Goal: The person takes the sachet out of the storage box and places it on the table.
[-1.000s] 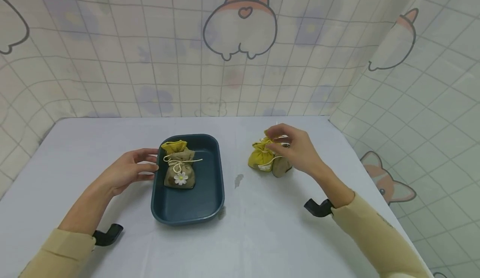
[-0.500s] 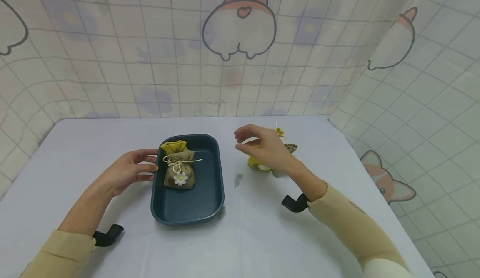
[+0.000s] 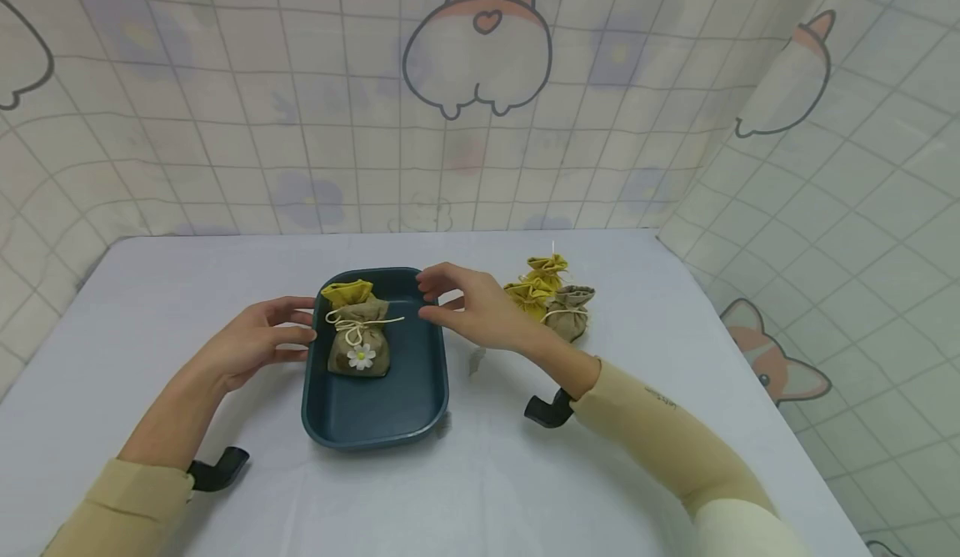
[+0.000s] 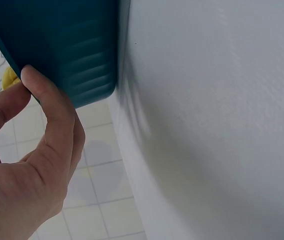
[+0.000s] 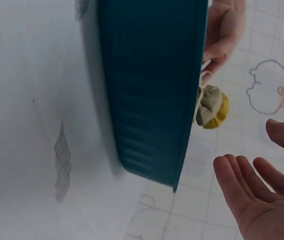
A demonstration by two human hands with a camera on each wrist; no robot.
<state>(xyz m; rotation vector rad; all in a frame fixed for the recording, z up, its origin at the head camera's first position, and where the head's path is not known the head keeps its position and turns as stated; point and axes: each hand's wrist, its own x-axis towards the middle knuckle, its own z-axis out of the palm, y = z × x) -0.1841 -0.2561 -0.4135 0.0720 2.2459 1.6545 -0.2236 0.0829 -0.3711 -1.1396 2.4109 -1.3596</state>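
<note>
A dark teal tray (image 3: 375, 411) lies on the white table (image 3: 525, 474). In it stands a beige pouch (image 3: 358, 338) with a yellow top, a string bow and a daisy. My left hand (image 3: 300, 323) rests with relaxed fingers against the tray's left rim; its thumb (image 4: 52, 115) touches the tray wall (image 4: 62, 45). My right hand (image 3: 431, 294) hovers with fingers spread and nothing in it at the tray's far right corner. The right wrist view shows its bare fingers (image 5: 252, 190) beside the tray (image 5: 152, 90) and the pouch (image 5: 212, 105).
A yellow pouch (image 3: 534, 292) and a beige pouch (image 3: 572, 311) stand together on the table right of the tray. A small grey stain (image 3: 477, 363) marks the cloth. Patterned curtains close the back and right sides.
My right hand has let go of the pouches on the right and moved left, empty, to the tray's far right corner. The left hand has stayed put.
</note>
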